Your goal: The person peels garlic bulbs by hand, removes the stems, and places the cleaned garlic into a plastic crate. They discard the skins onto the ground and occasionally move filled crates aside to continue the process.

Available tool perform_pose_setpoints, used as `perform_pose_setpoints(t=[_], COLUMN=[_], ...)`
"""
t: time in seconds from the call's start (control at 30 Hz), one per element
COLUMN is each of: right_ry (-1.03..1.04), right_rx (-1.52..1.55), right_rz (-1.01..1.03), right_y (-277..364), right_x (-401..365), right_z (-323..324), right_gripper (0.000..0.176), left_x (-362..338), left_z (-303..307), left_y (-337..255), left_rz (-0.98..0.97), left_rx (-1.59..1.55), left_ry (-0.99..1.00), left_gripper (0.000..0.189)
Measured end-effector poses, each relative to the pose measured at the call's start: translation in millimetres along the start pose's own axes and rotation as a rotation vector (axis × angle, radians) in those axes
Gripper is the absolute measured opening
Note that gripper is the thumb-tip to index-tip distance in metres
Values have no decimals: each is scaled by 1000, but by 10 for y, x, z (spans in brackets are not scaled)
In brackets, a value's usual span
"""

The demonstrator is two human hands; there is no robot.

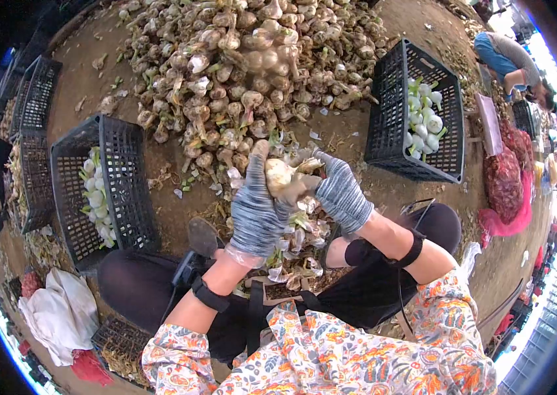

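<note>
from my remote seat, i have the garlic bulb grasped in the left hand, the right hand closed on its side; whether it pinches loose skin i can't tell. the bulb is held by the near edge of the garlic pile, between the left crate and right crate. i judge this as skin-stripping; next calls for a steady left hold, gentle right pull.
</note>
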State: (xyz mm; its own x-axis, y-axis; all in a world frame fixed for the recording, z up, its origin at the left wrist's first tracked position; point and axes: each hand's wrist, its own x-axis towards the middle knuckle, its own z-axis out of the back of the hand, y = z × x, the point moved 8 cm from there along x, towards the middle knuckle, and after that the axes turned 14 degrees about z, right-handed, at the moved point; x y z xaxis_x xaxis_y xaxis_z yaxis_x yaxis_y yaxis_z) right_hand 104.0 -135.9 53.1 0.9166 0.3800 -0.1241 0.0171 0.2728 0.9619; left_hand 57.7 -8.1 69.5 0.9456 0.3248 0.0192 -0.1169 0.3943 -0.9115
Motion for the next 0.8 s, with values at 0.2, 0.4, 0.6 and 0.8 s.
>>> perform_pose_setpoints(t=[0.2, 0.4, 0.6, 0.8], right_ry=[141, 111, -18, -3], right_rx=[-67, 101, 273, 329], right_rz=[257, 20, -35, 186], right_y=[222, 43, -149, -27], right_x=[18, 4, -3, 56], right_z=[-65, -40, -4, 81], right_gripper=[28, 26, 21, 22], left_x=[-254, 26, 2, -143], left_z=[-428, -337, -99, -353], left_y=[567, 793, 84, 503], left_rz=[1318, 925, 297, 977], left_rx=[-1042, -679, -159, -873], left_ry=[926, 365, 146, 508], left_gripper=[51, 41, 46, 50])
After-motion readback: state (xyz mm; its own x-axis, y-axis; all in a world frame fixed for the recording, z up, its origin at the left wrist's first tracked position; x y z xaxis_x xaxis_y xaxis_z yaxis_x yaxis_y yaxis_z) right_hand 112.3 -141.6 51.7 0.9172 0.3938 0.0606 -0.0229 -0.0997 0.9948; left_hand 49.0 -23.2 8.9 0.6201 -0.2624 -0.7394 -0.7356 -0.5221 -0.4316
